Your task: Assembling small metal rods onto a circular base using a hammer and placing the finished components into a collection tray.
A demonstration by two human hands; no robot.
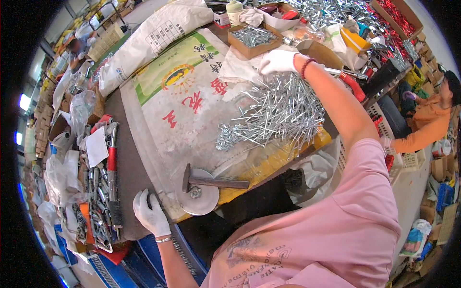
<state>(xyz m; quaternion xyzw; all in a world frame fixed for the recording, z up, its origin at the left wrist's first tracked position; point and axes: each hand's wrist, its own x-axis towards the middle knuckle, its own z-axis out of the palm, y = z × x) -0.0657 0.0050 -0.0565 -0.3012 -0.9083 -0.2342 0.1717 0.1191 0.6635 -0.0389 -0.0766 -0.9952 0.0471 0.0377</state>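
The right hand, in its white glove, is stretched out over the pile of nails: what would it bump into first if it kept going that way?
Probably the shallow cardboard box of screws just beyond the right hand, though depth is unclear.

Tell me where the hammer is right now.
In the head view the hammer lies low and centre, its head over a round metal disc, just right of the left hand and below the nail pile.
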